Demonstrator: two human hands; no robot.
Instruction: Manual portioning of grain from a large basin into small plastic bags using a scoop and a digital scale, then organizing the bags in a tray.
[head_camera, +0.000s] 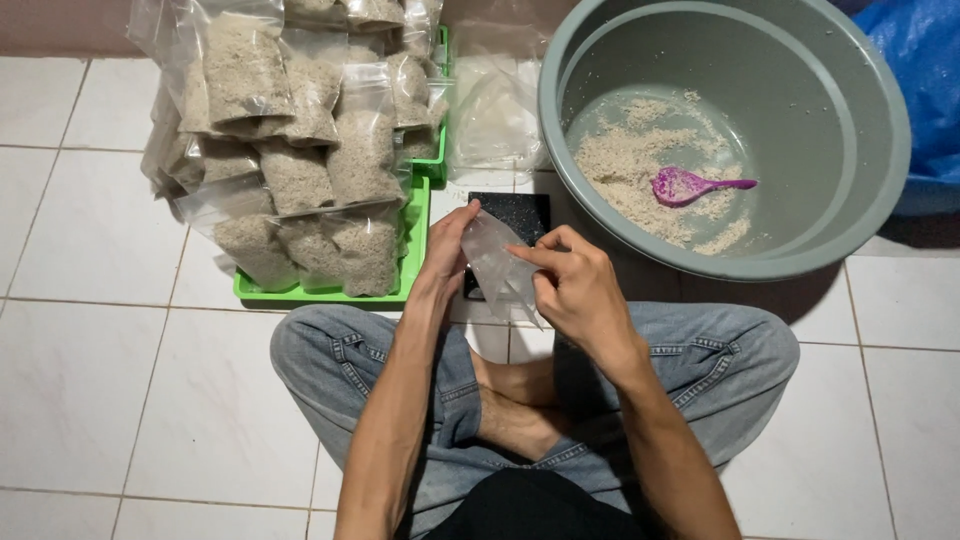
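Observation:
My left hand (447, 250) and my right hand (575, 285) both pinch an empty clear plastic bag (497, 262) at its mouth, holding it above my crossed legs. Just behind the bag sits a small black scale (520, 212) on the floor. To the right stands a large grey basin (725, 130) with a thin layer of rice and a purple scoop (690, 185) lying in it.
A green tray (410, 270) on the left is piled with several filled rice bags (300, 150). A stack of empty clear bags (495, 110) lies behind the scale. A blue plastic sheet (925, 80) is at the far right. White floor tiles surround me.

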